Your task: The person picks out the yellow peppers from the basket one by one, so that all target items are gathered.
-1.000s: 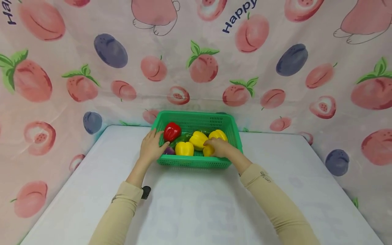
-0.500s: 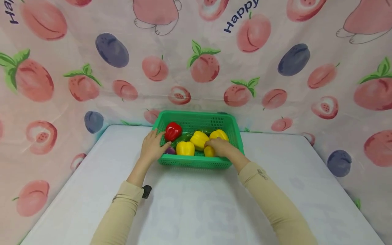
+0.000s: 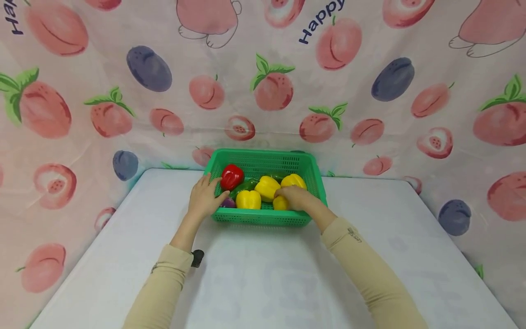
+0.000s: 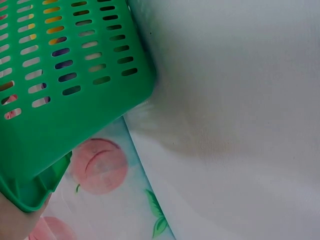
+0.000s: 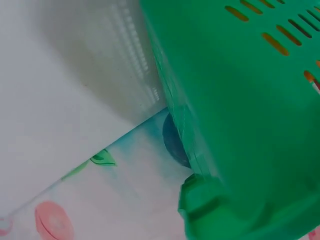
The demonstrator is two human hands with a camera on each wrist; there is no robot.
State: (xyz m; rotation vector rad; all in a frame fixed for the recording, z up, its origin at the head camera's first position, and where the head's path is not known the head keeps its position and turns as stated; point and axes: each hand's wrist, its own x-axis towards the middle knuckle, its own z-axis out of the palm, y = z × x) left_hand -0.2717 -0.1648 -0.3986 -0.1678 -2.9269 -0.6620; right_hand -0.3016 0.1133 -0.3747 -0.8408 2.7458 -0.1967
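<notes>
A green basket [image 3: 260, 218] holds several vegetables and fruits. My left hand [image 3: 202, 197] rests on its left rim, fingers spread and thumb reaching over the inside; the left wrist view catches part of that hand [image 4: 15, 220] against the rim. Reaching over the front right side, my right hand [image 3: 297, 198] has its fingers bent over a small round yellow fruit [image 3: 280, 203]; its thumb is hidden. Beside it lie yellow peppers [image 3: 267, 188], [image 3: 248, 200]; another yellow pepper [image 3: 293, 181] is behind the hand. A red pepper [image 3: 232, 177] lies near my left fingers.
Inside the basket are also a green vegetable [image 3: 245, 184] and a purple one [image 3: 228, 203] at the front left. The basket stands near the back edge of the white table [image 3: 263, 274], before a fruit-printed cloth [image 3: 246, 59]. Its side [image 5: 240, 100] fills much of the right wrist view.
</notes>
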